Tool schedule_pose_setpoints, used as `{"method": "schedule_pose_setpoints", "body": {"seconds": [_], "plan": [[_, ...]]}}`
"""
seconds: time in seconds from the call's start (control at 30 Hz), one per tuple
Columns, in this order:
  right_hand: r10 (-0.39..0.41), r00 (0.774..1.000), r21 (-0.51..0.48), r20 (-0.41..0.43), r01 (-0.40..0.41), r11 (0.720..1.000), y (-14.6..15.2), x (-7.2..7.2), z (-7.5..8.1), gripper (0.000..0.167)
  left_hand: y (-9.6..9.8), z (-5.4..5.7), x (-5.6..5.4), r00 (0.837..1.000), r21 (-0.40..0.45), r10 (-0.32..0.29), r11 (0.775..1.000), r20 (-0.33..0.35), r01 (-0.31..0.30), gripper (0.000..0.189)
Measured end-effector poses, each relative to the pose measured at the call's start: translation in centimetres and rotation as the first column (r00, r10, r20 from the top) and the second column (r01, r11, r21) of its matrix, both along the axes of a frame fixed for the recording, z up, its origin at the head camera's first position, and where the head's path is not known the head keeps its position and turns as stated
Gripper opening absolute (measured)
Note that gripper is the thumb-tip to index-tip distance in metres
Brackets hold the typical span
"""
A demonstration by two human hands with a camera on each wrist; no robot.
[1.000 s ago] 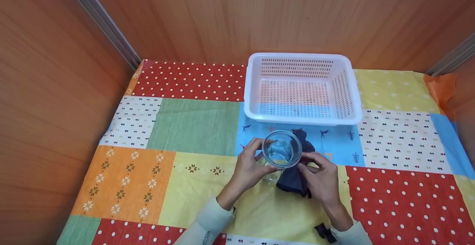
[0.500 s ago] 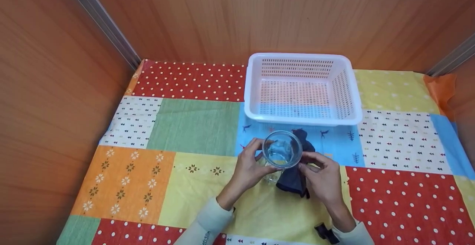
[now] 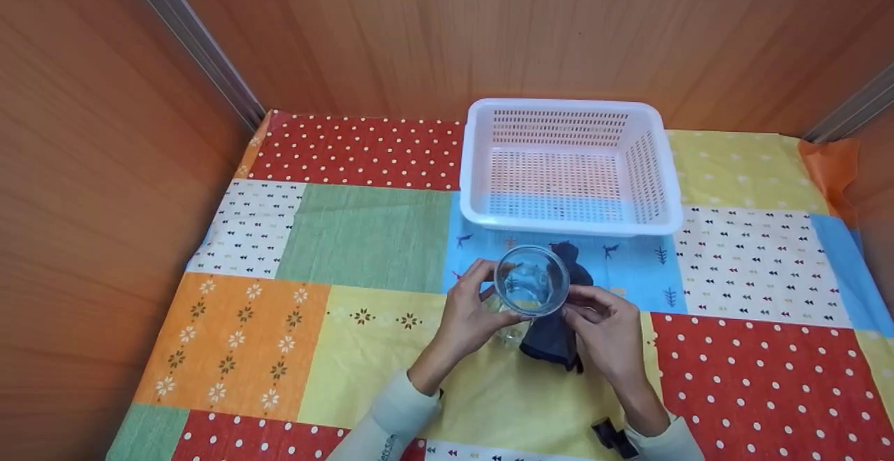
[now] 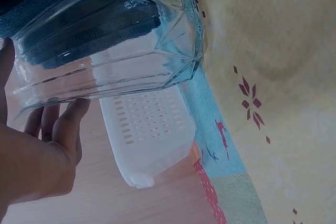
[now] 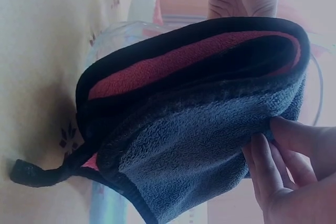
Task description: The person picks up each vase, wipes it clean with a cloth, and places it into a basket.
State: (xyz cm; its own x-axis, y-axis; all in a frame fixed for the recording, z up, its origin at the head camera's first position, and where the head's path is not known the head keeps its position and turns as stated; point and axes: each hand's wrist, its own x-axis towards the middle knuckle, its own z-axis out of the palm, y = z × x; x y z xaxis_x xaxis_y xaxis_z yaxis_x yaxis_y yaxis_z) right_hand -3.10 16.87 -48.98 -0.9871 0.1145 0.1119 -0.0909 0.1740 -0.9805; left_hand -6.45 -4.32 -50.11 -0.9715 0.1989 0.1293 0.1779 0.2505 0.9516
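Note:
A clear drinking glass (image 3: 531, 288) stands upright near the middle front of the table, its mouth facing the head camera. My left hand (image 3: 469, 311) grips its left side near the rim, thumb in front. The left wrist view shows the glass's faceted lower part (image 4: 173, 61) close over the tablecloth. On the right, my right hand (image 3: 609, 332) pinches a folded dark grey cloth (image 3: 550, 341) at the glass's upper side. Seen from the right wrist, this towelling cloth (image 5: 184, 145) has black edging, a pinkish-red inner side and a hanging loop. It hides much of the glass there.
A white perforated plastic basket (image 3: 569, 227), with nothing in it, stands behind the glass. The patchwork tablecloth (image 3: 377, 237) covers the table. Wooden panels (image 3: 391, 35) rise at the back and both sides.
My right hand has shifted very slightly to the right. The glass, the left hand and the basket stay in place.

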Motion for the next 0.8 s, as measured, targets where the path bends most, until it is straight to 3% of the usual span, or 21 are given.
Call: {"method": "schedule_pose_setpoints", "body": {"seconds": [0.53,0.8], "plan": [[-0.082,0.996,-0.134,-0.045,0.075,0.988,-0.7,0.47,-0.39,0.029,0.06,0.02,-0.08,0.999,-0.007,0.01,1.0,0.046,-0.01,0.06],[-0.045,0.999,-0.096,-0.023,0.042,0.994,-0.46,0.3,-0.47,0.027,0.03,0.04,-0.05,1.0,0.006,0.015,1.0,0.023,-0.015,0.058]]}}
